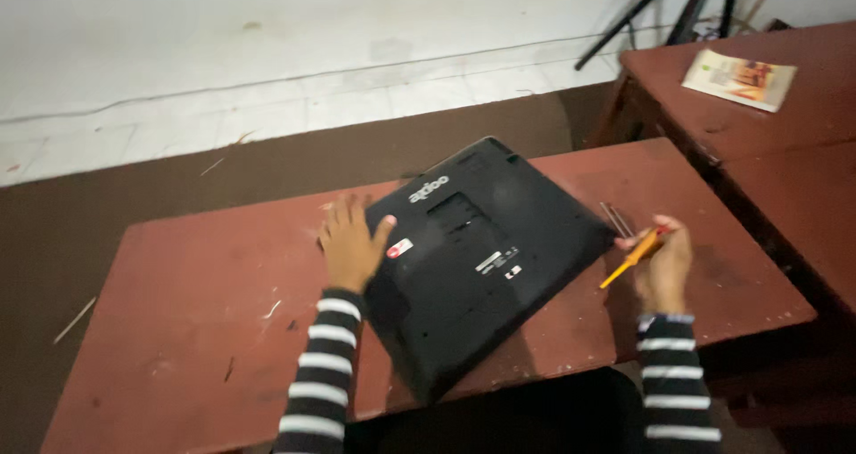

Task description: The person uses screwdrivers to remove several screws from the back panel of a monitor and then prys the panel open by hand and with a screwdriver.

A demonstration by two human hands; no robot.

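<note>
A black laptop (481, 258) lies upside down and skewed on a reddish-brown wooden table (187, 329), one corner jutting past the near edge. My left hand (350, 244) rests flat with fingers spread at the laptop's left edge, thumb touching it. My right hand (664, 262) is closed around an orange-handled screwdriver (631, 260), just right of the laptop's right corner. Both sleeves are black with white stripes.
Two thin dark rods (615, 218) lie on the table beside the right hand. A second wooden table (785, 151) stands at the right with a booklet (739, 78) on it. Tripod legs (642, 8) lean against the white wall behind.
</note>
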